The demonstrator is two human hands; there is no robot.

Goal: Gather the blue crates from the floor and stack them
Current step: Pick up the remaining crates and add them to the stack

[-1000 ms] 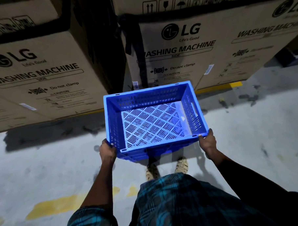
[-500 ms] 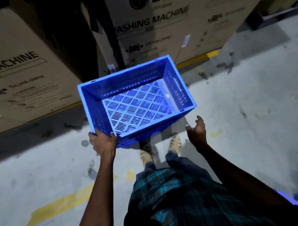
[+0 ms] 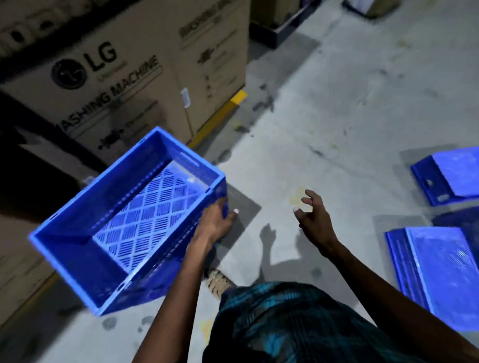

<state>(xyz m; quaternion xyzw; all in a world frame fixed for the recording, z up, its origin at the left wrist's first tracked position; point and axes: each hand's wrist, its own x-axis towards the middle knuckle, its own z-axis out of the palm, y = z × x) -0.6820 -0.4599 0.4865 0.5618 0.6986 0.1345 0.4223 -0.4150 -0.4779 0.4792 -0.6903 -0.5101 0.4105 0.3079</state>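
Concrete floor (image 3: 339, 108); left hand (image 3: 216, 222) grips blue crate (image 3: 130, 221); right hand (image 3: 312, 215) free.

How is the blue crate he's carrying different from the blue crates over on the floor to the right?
The carried crate is off the floor, gripped at its edge by the left hand; the floor crates lie on the concrete, untouched. The carried crate faces open side up, showing its slotted lattice bottom; the floor crates show only closed, solid-looking faces, seemingly upside down. The right hand is free, fingers spread. All are blue plastic.
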